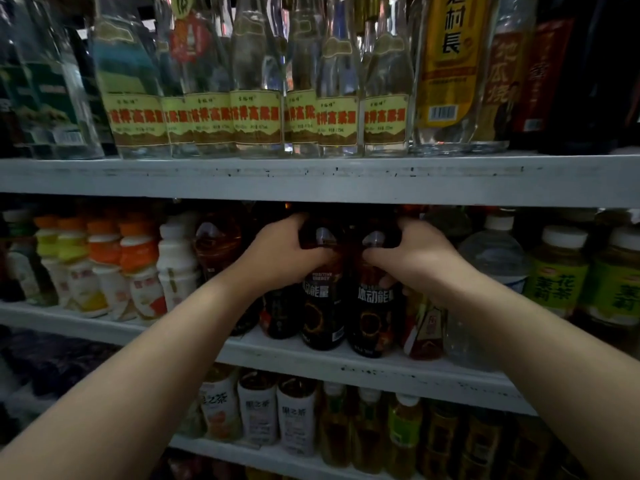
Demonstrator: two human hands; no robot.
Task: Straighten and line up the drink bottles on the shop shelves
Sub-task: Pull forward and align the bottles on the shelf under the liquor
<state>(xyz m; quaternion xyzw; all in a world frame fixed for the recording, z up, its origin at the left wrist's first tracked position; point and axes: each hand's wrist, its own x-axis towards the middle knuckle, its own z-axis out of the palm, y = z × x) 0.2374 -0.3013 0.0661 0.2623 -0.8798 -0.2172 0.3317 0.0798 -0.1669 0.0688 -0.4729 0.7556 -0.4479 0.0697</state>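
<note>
Two dark energy-drink bottles with black labels stand side by side at the front of the middle shelf. My left hand grips the upper part of the left dark bottle. My right hand grips the upper part of the right dark bottle. Both bottles stand upright and nearly touch. Their caps are hidden in the shadow under the upper shelf.
Small milk-drink bottles with orange caps fill the middle shelf's left. A clear water bottle and green-labelled tea bottles stand right. Clear liquor bottles with yellow labels line the top shelf. Tea bottles fill the lower shelf.
</note>
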